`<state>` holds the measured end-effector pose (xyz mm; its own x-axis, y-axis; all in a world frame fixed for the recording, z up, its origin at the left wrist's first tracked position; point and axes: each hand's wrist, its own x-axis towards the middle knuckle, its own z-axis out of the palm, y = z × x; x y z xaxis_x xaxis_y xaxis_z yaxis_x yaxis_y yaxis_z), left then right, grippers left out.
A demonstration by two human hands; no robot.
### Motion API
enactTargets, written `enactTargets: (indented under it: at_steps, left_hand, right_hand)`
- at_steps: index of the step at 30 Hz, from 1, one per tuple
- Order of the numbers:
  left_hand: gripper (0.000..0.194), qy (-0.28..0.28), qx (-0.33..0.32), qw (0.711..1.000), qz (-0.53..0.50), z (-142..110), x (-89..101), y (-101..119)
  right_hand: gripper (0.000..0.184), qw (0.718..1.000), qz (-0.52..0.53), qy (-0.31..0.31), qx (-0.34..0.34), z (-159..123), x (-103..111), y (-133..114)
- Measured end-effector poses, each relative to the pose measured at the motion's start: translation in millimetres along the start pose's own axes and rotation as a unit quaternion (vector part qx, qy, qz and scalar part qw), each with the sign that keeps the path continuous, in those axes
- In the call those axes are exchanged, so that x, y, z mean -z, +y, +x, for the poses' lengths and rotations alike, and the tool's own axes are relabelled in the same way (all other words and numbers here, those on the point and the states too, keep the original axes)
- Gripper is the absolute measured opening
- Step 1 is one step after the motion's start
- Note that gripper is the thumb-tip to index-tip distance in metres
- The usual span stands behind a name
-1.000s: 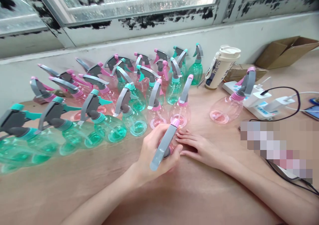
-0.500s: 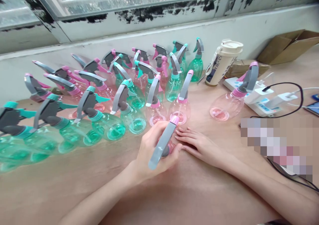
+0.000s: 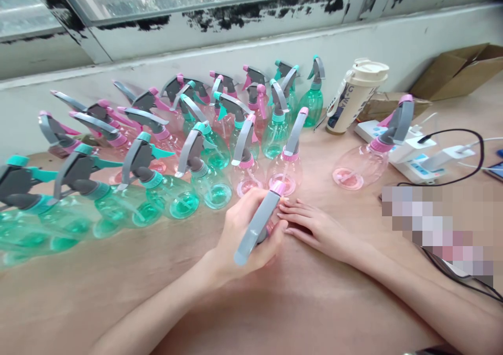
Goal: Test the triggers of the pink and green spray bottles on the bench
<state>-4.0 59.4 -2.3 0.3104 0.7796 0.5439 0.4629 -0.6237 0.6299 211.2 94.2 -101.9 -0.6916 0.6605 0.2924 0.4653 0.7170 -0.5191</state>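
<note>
My left hand (image 3: 245, 232) is wrapped round a pink spray bottle (image 3: 259, 223) with a grey trigger head and pink nozzle. The hand hides most of that bottle's body. My right hand (image 3: 314, 224) lies low on the table just right of it, fingers stretched out toward the bottle; whether the fingertips touch it I cannot tell. Right behind the left hand stand two more pink spray bottles (image 3: 283, 173). Another pink spray bottle (image 3: 363, 165) stands alone to the right. A row of green spray bottles (image 3: 168, 200) runs along the left side.
More pink and green bottles (image 3: 275, 135) crowd toward the wall. A cream lidded tumbler (image 3: 353, 96) stands at the back. To the right are a white power strip (image 3: 416, 166) with plugs and cables, a cardboard box (image 3: 459, 72) and a blurred-out patch on the table (image 3: 334, 302).
The view has shifted very slightly. My left hand still holds the pink bottle, and my right hand stays beside it, with hardly any movement.
</note>
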Motion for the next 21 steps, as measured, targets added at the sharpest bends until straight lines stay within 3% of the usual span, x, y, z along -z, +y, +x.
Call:
enactTargets:
  at_steps: [5,21]
  left_hand:
    - [0.024,0.005,0.009,1.0,-0.001,-4.1,-1.2,-0.3]
    - [0.027,0.008,-0.003,1.0,-0.008,-4.4,-2.7,-3.4]
  right_hand:
    - [0.032,1.0,-0.004,0.005,0.0,-0.9,-0.8,1.2]
    - [0.031,1.0,0.002,0.018,-0.001,-0.9,-0.5,0.9]
